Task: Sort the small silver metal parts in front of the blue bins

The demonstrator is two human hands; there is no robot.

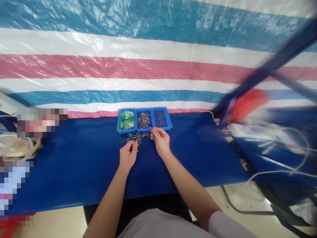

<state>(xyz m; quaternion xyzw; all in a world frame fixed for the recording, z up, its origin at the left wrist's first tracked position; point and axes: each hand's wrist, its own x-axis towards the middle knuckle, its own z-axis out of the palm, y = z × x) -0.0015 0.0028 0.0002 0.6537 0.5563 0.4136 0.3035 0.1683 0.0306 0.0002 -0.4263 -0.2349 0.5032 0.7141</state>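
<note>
Loose metal pins (141, 136) lie unsorted before the trays. Middle tray (142, 131) well stocked; right tray (169, 119) sparse; left tray (119, 120) holds green packets (128, 124). Left hand (128, 154) pinched at the pile, right hand (161, 141) pinched by the trays; contents unclear.

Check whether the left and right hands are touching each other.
Apart. The head view shows a plain gap between the left hand and the right hand, with blue table visible between them.
</note>
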